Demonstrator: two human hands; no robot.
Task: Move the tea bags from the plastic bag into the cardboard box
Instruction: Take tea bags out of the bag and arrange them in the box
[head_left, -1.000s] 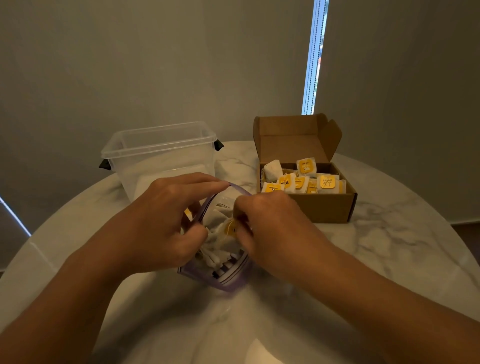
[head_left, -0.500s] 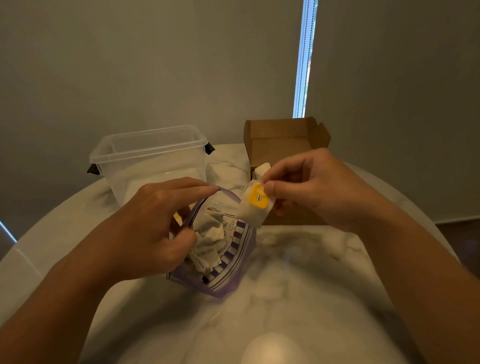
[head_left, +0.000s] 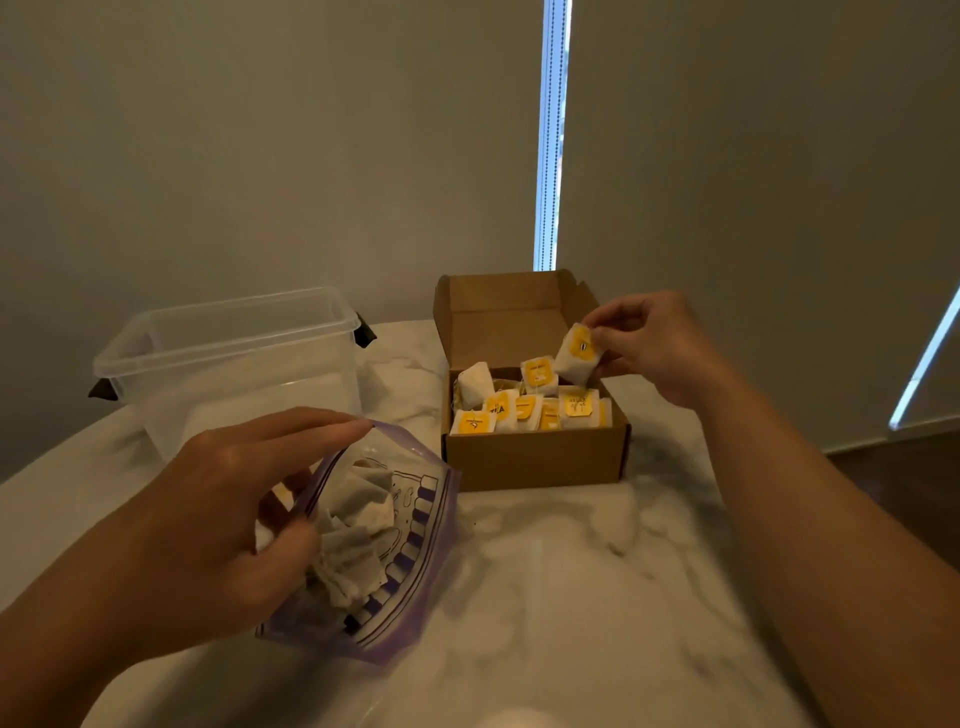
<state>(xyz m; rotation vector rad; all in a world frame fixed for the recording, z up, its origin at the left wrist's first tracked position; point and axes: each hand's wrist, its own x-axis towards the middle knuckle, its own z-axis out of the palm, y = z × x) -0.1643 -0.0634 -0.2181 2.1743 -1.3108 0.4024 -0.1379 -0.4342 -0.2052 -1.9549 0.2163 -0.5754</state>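
Marbled desk (head_left: 597, 597) backed by grey blinds (head_left: 260, 156); tea bag (head_left: 575, 359) pinched by right hand (head_left: 657, 353) above cardboard box (head_left: 535, 457); plastic bag (head_left: 410, 519) gripped by left hand (head_left: 218, 519).

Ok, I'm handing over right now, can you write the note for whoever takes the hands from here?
Left hand: grips the rim of the plastic bag, holding its mouth open on the table.
Right hand: fingers pinch one tea bag over the back right of the open cardboard box, not yet released.
Done: boxed tea bags already cover the box floor.
To do: drop this one in, then move the remaining tea bags out of the plastic bag. The clear tub behind plays no part.
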